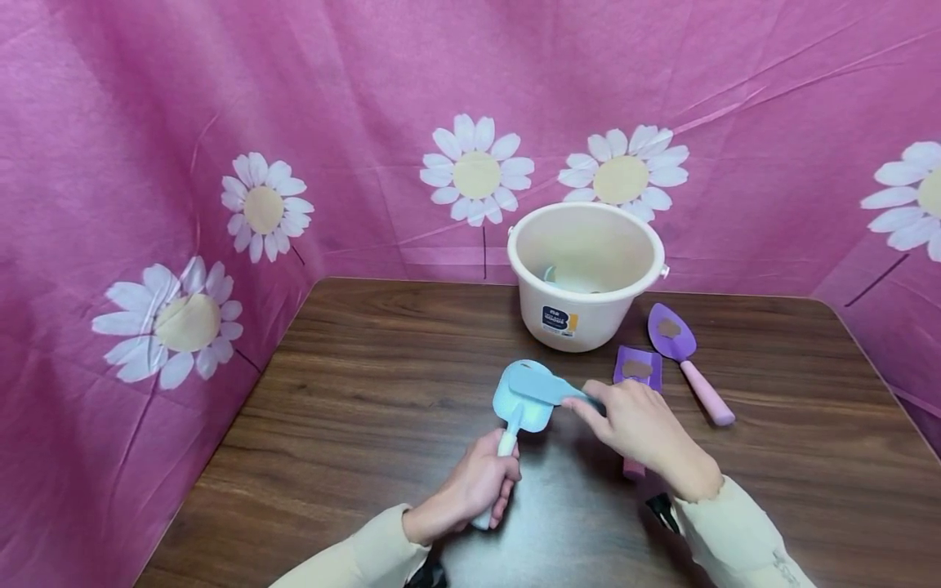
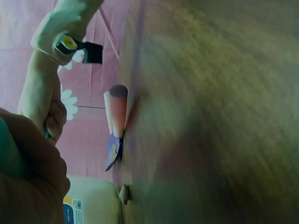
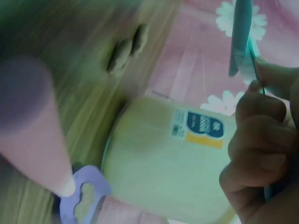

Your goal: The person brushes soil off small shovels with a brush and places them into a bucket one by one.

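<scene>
In the head view, my left hand [image 1: 481,482] grips the white handle of a light-blue toy shovel [image 1: 503,404], its blade raised and pointing away from me. My right hand [image 1: 643,425] pinches a flat blue spatula-like tool [image 1: 540,385], which lies across the shovel blade in this view. The right wrist view shows the thumb and curled fingers [image 3: 257,135] around this thin blue tool [image 3: 240,42]. Below my right forearm lies a purple toy shovel [image 1: 638,356] with a pink handle, partly hidden by the hand.
A cream bucket [image 1: 562,314] stands at the back of the wooden table [image 1: 367,392], with something pale inside. A second purple shovel [image 1: 672,322] lies right of it. Two brown lumps [image 3: 120,57] sit on the table near the bucket. A pink flowered cloth [image 1: 367,122] hangs behind.
</scene>
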Motion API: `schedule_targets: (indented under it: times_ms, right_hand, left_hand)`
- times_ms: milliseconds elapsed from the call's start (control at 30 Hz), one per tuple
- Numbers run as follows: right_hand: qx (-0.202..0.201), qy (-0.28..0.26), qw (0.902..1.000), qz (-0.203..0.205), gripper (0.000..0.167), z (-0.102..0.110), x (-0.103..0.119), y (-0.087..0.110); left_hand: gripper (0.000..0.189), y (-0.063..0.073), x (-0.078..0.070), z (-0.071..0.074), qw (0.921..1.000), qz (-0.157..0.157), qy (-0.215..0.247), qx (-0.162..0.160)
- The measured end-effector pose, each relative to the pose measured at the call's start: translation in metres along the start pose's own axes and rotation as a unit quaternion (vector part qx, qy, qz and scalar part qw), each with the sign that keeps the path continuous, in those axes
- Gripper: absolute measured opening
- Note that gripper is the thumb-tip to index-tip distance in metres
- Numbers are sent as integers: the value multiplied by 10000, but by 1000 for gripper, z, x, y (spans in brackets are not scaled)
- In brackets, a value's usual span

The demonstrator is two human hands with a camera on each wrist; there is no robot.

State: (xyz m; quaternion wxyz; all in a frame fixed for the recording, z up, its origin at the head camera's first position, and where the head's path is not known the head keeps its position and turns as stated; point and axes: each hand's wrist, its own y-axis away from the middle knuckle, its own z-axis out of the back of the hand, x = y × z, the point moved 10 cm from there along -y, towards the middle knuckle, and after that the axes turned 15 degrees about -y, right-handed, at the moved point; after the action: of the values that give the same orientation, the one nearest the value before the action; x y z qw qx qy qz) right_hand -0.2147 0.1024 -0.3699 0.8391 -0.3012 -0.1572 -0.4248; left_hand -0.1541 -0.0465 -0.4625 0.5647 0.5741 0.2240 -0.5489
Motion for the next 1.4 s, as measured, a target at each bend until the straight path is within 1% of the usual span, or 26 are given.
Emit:
schedule_targets:
  times_ms: [100,200,400,500,533,600,700,767,833,933,1033,1200,1300,1400]
  right_hand:
    - [-233,149,9996,-91,37,4,-6,-2]
    - [-425,175,9988,-195,39,7,-13,-3]
    - [-699,-168,9961,-519,38,14,-23,-4]
    - [-752,-346,9953,-502,37,16,-20,-4]
    - [-727,-412,9956,-432,37,15,-17,-5]
    - [-585,-555,9966,-167,35,13,-8,-6]
    - [-109,-716,9970,290,34,4,8,-5]
    - [260,-748,9957,484,33,-4,17,-3]
    - [577,-706,9945,511,32,-11,21,0]
    - [814,-606,9939,434,33,-17,23,2]
    - [874,-565,9939,360,34,-18,22,3]
    - [846,-522,9948,225,35,-16,17,4]
    - [762,-374,9964,71,38,-14,11,4]
    - [561,-165,9983,-47,39,-10,4,3]
  left_hand:
    - [17,2,4,-2,9999,83,113,61]
    - [17,3,9,-4,9996,117,210,134]
    - [18,6,11,-2,9991,157,377,145]
    - [19,6,12,-1,9989,159,421,157]
    - [19,6,12,-1,9988,161,432,160]
    - [20,5,13,0,9987,163,449,159]
    - [22,4,13,2,9988,168,449,132]
    - [22,4,13,2,9989,167,419,121]
    - [21,4,12,3,9992,144,362,111]
    - [20,4,10,3,9995,102,275,101]
    - [19,3,9,2,9997,74,220,91]
    - [19,3,9,0,9997,70,193,95]
    - [18,3,8,-2,9998,42,158,94]
    - [17,3,8,-3,9999,23,121,66]
